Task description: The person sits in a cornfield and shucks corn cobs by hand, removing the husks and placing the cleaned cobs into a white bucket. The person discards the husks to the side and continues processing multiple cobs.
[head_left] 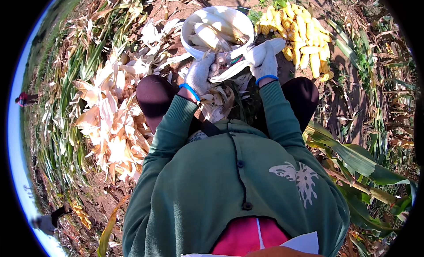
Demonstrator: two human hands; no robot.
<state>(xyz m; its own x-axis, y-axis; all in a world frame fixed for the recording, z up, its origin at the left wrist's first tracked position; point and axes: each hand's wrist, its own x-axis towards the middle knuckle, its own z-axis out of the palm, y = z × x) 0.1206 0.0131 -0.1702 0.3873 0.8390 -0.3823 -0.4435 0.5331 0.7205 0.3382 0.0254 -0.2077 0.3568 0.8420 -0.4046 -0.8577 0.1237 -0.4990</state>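
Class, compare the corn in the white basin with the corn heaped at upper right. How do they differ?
The basin ears are husk-wrapped; the heaped cobs are bare. The basin ears look whitish, the heaped cobs yellow. The basin ears lie inside a white basin; the heaped cobs lie on the ground. Both are corn.

Distant person (27,99) indistinctly small, pink shirt (245,236) cropped, basin (184,41) partly hidden

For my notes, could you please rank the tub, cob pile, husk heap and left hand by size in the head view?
1. Husk heap
2. Tub, cob pile: too alike to rank
3. Left hand
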